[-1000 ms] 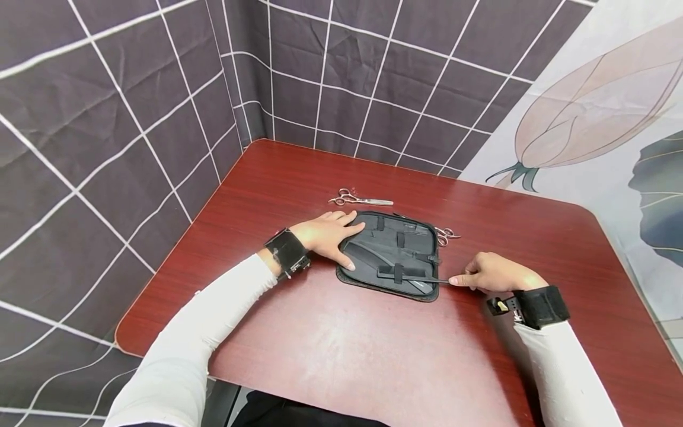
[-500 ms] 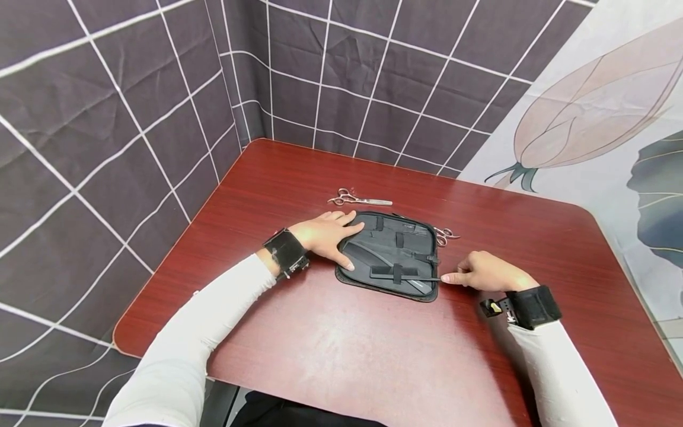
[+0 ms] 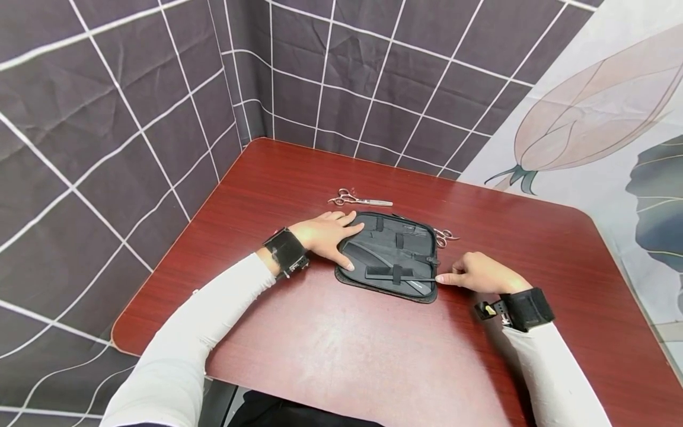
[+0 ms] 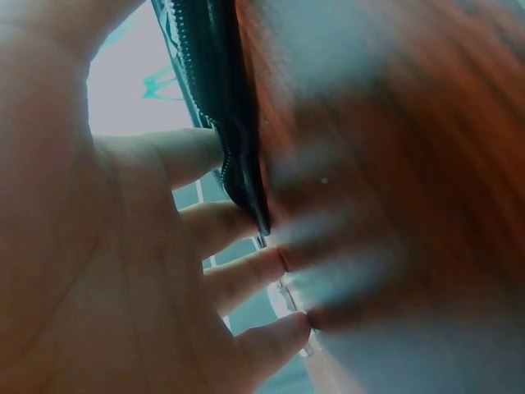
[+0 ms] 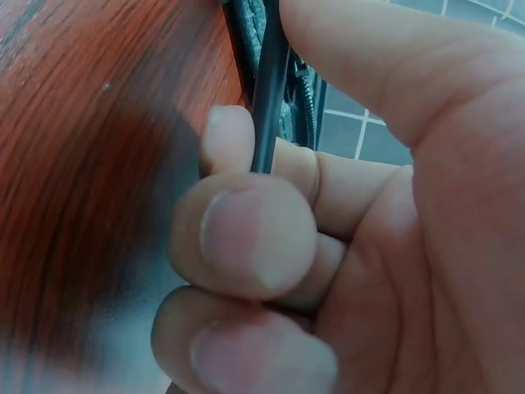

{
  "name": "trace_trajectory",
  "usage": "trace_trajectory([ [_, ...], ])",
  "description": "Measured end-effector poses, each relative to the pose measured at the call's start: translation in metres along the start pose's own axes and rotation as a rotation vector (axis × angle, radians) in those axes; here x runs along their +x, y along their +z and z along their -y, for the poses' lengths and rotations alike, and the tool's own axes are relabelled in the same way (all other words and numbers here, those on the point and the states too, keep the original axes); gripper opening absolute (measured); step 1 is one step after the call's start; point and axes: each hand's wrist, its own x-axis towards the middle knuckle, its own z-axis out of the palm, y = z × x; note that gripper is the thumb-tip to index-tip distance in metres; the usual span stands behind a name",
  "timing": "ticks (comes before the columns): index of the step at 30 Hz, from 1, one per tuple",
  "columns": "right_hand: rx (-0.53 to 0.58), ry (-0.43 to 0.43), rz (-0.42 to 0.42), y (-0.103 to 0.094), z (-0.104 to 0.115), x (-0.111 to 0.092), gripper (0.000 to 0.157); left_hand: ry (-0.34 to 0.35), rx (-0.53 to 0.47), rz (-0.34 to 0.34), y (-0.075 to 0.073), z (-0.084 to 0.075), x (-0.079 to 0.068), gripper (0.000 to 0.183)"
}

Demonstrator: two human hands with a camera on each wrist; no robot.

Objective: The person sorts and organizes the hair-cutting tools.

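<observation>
A black zip case (image 3: 381, 255) lies opened on the table, with elastic loops across its inside. My left hand (image 3: 325, 234) rests on the case's left end, fingers spread and straight; in the left wrist view the left hand (image 4: 123, 246) lies against the zipped edge. A black tail comb (image 3: 379, 273) passes under the front loop, its thin tail sticking out to the right. My right hand (image 3: 480, 273) pinches the tail's end right at the case's right edge. In the right wrist view the dark tail (image 5: 269, 98) runs between thumb and curled fingers.
Thinning scissors (image 3: 363, 200) lie behind the case. A second pair of scissors (image 3: 444, 237) shows its handles at the case's back right, the rest mostly hidden. The red-brown table (image 3: 331, 344) meets grey checked curtains (image 3: 373, 83) at the left and back.
My right hand has moved left, sliding the comb farther left under the loop, so less of its tail sticks out of the case. The left hand has stayed in place.
</observation>
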Motion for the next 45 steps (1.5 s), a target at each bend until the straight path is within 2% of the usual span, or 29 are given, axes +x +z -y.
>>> trace_trajectory([
  [4, 0.005, -0.003, 0.007, 0.003, 0.0, 0.002, 0.054, -0.004, 0.007, 0.0, 0.001, 0.0, 0.0, 0.11],
  [11, 0.015, -0.019, 0.019, 0.006, 0.002, 0.006, 0.044, -0.004, 0.019, 0.008, 0.0, -0.001, -0.001, 0.109],
  [16, 0.015, -0.003, 0.015, 0.007, 0.004, 0.006, 0.049, 0.008, -0.003, 0.038, -0.001, -0.001, 0.0, 0.115],
  [23, 0.038, -0.041, 0.027, 0.012, 0.008, 0.01, 0.049, 0.017, -0.047, 0.057, -0.001, 0.002, -0.001, 0.13],
  [45, 0.048, -0.023, 0.021, 0.017, 0.022, 0.013, 0.054, 0.0, -0.032, 0.052, 0.0, -0.003, 0.0, 0.134],
])
